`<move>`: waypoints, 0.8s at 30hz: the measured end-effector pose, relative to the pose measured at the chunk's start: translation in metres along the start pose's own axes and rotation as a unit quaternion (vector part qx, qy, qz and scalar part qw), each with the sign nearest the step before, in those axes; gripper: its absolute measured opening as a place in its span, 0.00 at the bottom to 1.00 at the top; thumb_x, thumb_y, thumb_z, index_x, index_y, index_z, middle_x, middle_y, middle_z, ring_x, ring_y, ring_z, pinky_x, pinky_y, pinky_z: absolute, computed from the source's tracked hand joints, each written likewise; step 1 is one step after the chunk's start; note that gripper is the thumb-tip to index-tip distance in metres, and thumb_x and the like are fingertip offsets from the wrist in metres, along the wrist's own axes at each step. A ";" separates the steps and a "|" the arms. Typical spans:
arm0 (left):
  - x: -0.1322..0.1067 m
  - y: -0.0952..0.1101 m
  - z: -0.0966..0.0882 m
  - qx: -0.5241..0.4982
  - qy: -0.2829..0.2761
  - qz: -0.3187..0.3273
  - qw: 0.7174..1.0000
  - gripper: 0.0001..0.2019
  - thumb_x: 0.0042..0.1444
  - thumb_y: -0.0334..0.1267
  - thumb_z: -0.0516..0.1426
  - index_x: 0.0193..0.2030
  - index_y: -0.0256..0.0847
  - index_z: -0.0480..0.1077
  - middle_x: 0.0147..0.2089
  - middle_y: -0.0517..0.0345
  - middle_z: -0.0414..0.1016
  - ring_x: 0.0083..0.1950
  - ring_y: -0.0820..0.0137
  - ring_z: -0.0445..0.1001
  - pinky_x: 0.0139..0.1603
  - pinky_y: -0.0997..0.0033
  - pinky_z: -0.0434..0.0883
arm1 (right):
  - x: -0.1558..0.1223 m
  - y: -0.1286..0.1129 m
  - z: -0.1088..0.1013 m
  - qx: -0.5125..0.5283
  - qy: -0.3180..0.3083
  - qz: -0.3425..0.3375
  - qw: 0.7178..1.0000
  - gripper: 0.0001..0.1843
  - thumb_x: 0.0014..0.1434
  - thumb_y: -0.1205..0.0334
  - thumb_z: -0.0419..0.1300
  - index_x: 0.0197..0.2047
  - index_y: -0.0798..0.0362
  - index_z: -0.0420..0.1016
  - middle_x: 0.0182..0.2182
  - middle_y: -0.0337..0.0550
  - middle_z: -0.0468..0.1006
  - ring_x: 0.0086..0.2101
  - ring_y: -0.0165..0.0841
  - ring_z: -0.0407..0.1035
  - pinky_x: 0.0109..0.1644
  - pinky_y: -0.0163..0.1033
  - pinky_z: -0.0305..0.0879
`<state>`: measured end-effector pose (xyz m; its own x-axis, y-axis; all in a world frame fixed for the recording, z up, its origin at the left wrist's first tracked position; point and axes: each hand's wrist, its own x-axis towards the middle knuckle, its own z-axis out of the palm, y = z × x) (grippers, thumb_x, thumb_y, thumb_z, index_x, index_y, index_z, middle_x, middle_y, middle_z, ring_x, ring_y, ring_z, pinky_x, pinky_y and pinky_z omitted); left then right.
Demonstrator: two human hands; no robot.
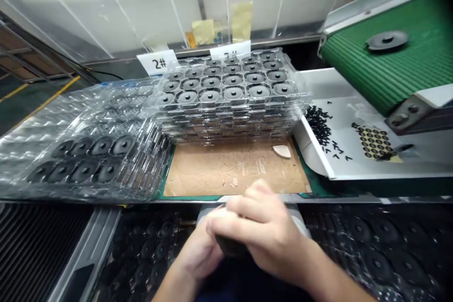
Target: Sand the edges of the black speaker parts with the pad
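My two hands meet at the bottom centre, just below the bench edge. My right hand (260, 229) lies on top with its fingers curled over a dark round part (230, 247) that is mostly hidden. Beneath it my left hand (198, 252) cups the same dark part from the left. Both hands are a little smeared by motion. Ahead of them lies a brown cardboard sheet (233, 170) on the bench.
A stack of clear trays (230, 104) holding dark discs stands behind the cardboard. More clear trays (88, 151) lie at the left. At the right, a white chute (354, 151) with small black pieces sits under a green conveyor belt (399, 66) carrying one disc (387, 40). Dark parts fill bins below.
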<state>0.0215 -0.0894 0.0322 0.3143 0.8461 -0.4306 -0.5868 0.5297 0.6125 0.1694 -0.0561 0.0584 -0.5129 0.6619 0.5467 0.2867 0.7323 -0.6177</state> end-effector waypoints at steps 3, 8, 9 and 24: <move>-0.020 -0.010 0.003 -0.014 -0.023 0.001 1.000 0.12 0.42 0.36 0.68 0.36 0.38 0.78 0.36 0.56 0.81 0.36 0.68 0.79 0.39 0.73 0.75 | -0.014 0.008 0.001 0.087 0.018 0.061 0.994 0.14 0.65 0.62 0.50 0.43 0.47 0.78 0.35 0.37 0.80 0.34 0.29 0.70 0.41 0.38 0.61; -0.050 -0.021 -0.007 -0.096 -0.096 -0.006 0.991 0.27 0.40 0.50 0.67 0.48 0.42 0.75 0.45 0.51 0.81 0.41 0.62 0.80 0.40 0.70 0.75 | -0.036 0.089 0.021 0.045 0.037 0.227 0.972 0.13 0.65 0.57 0.54 0.46 0.57 0.72 0.40 0.43 0.76 0.34 0.30 0.72 0.36 0.39 0.70; -0.054 -0.022 -0.010 -0.106 -0.115 0.003 0.988 0.27 0.42 0.51 0.65 0.48 0.41 0.75 0.45 0.51 0.81 0.42 0.61 0.80 0.41 0.70 0.75 | -0.042 0.104 0.030 0.032 0.034 0.242 0.969 0.13 0.64 0.57 0.56 0.47 0.57 0.71 0.41 0.44 0.75 0.36 0.31 0.72 0.38 0.40 0.71; -0.050 -0.029 -0.046 0.431 0.067 0.456 0.776 0.44 0.45 0.25 0.64 0.65 0.54 0.50 0.53 0.50 0.74 0.55 0.59 0.70 0.57 0.55 0.62 | -0.078 0.037 0.038 -0.047 0.050 0.107 0.992 0.18 0.63 0.62 0.55 0.57 0.47 0.67 0.39 0.44 0.77 0.32 0.33 0.70 0.39 0.41 0.67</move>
<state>-0.0116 -0.1497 0.0049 -0.0526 0.9094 0.4125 0.2167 -0.3929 0.8937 0.1893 -0.0866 -0.0283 -0.3509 0.8130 0.4647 0.4563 0.5818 -0.6733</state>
